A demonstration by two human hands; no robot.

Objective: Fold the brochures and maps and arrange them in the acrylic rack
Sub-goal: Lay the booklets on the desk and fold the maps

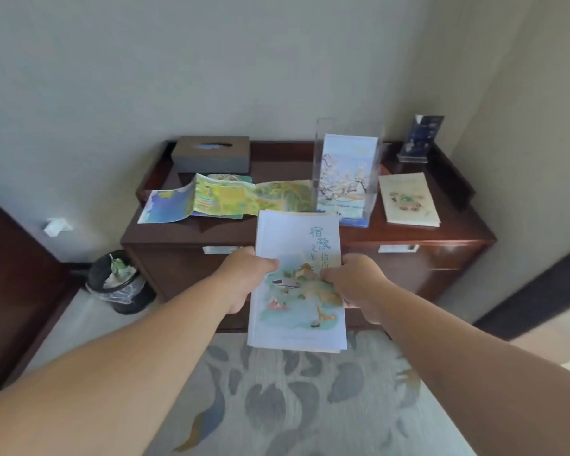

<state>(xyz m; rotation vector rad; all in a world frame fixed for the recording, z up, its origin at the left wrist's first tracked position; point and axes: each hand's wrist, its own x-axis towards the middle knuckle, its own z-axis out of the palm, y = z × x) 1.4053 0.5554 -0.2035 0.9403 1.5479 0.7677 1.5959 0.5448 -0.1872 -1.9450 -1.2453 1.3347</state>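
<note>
- Step in hand, as I judge it: carrying a folded brochure to the rack, which stands beyond my grip and a little to its right, on the cabinet.
- Grip: my left hand pinches the brochure's left edge and my right hand its right edge. Both thumbs lie on the printed face. The fingers behind are hidden.
- Pose: both forearms reach forward, and the brochure is held clear of the cabinet, title end pointing away from me.
- To do it well: keep the folds pressed flat and tip the sheet upright. Lead with its lower edge and slide it in beside the leaflet already standing there, without nudging the rack.
- Left to do: an open map lies beyond my left hand, unfolded.
- A booklet lies beyond my right hand, past the rack.
</note>
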